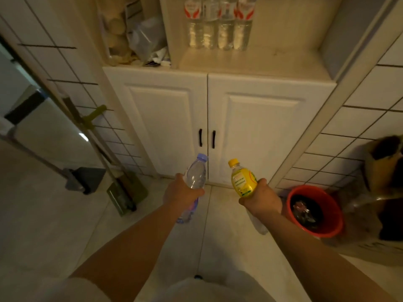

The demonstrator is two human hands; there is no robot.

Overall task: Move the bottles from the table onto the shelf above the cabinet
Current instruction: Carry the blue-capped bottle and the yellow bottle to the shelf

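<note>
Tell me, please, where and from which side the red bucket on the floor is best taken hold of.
Grip the red bucket by its rim, coming from above: it stands upright with its mouth open, no handle shows, and dark contents fill the inside. Both hands hold bottles now.

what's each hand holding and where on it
The left hand grips a clear bottle with a purple cap around its middle. The right hand grips a yellow bottle around its lower body.

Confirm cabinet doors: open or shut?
Shut. Both cabinet doors sit flush, edges meeting at the centre seam beside the black handles.
</note>
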